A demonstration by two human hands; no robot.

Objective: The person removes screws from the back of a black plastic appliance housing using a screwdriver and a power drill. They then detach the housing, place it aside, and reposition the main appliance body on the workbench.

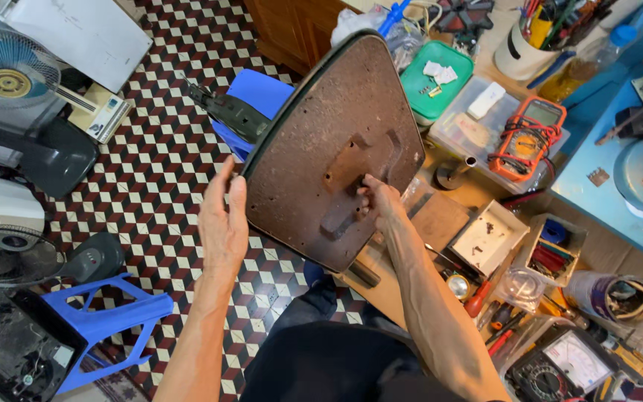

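Floor: checkered tiles [158,149] lay below.
Left hand [222,223]: open grip, flat on rusty plate [314,126] edge.
Right hand [378,201]: nearer, pinched plate's middle bracket [351,186].

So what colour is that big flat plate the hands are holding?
Rusty brown, with a dark rim: the large rounded metal plate, seen best in the head view.

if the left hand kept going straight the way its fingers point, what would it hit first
The left hand points up and away along the rim of the rusty base plate. Straight on, it would probably meet the black part by the blue stool first, though depth is unclear.
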